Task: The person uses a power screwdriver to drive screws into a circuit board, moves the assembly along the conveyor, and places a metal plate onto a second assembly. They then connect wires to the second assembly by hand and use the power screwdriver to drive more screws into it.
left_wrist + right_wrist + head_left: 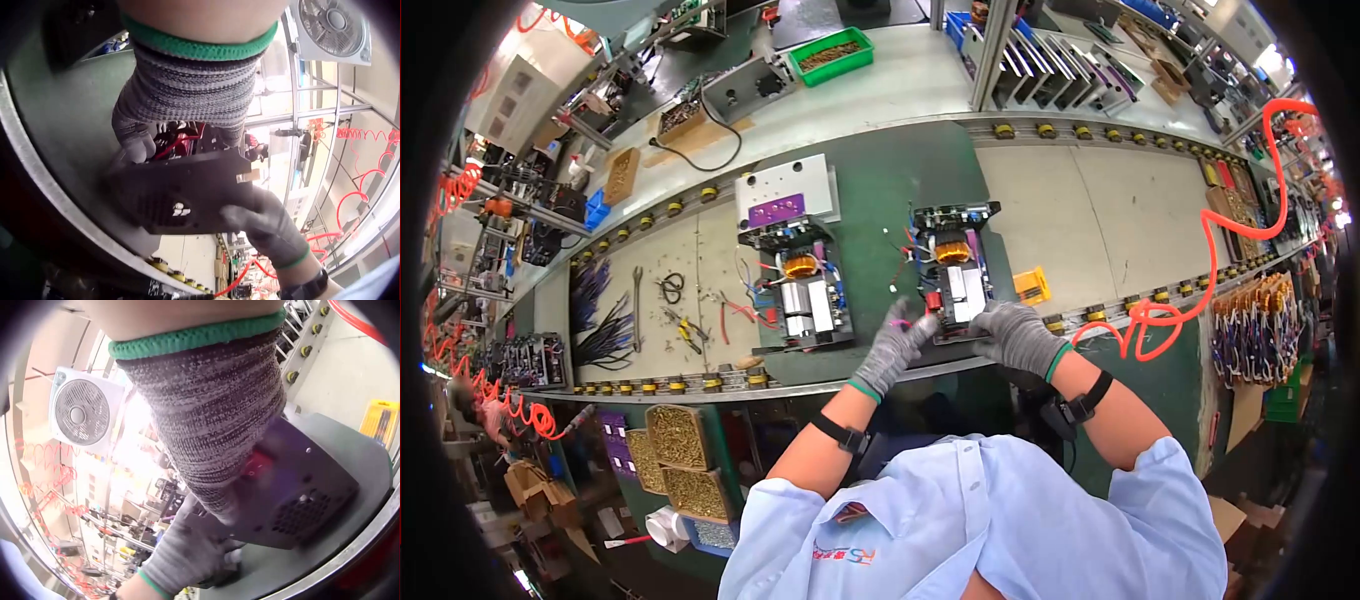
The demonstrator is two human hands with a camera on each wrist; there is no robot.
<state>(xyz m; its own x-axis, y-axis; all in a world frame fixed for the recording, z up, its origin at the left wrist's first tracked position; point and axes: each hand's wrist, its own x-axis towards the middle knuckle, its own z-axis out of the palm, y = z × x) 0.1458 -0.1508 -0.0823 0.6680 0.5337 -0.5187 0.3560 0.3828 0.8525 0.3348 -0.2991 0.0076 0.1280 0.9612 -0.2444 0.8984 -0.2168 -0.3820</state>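
Observation:
An open electronic unit (pixel 965 285) with a copper coil and silver heat sinks stands on a green board (pixel 880 190). My gloved left hand (pixel 890 350) reaches to its near left corner, beside a red part. In the left wrist view, the left hand (pixel 187 94) spreads thumb and fingers over the top edge of the black end panel (pixel 187 194), red wires between them; some fingertips are hidden. My gloved right hand (pixel 1022 338) touches the near right corner; its fingers lie against the panel. A red switch (pixel 257 465) shows beside it in the right wrist view.
A second similar unit (pixel 805 290) stands to the left, with pliers (pixel 688 328) and cables (pixel 600 325) beyond it. A yellow case (pixel 1031 286) lies right of the board. A red coiled hose (pixel 1215 270) hangs at the right; a green tray (pixel 831 55) stands behind.

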